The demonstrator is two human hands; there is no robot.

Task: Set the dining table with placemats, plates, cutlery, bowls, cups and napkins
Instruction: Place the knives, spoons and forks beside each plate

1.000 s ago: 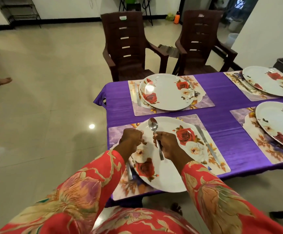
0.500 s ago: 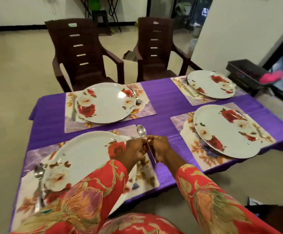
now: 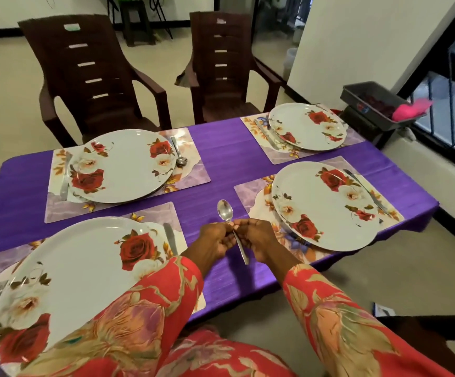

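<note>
Both hands, left [image 3: 216, 239] and right [image 3: 257, 238], pinch a spoon [image 3: 230, 224] bowl-up above the table's [image 3: 220, 159] near edge between two plates; it looks best laid parallel beside the right-hand plate [image 3: 326, 205], clear of its rim.

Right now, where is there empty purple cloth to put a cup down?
A bare strip of purple tablecloth runs down the middle between the left placemats and right placemats. It is widest between the two far settings. Nearer, both hands hold a spoon over it. The plates fill most of each mat.
</note>
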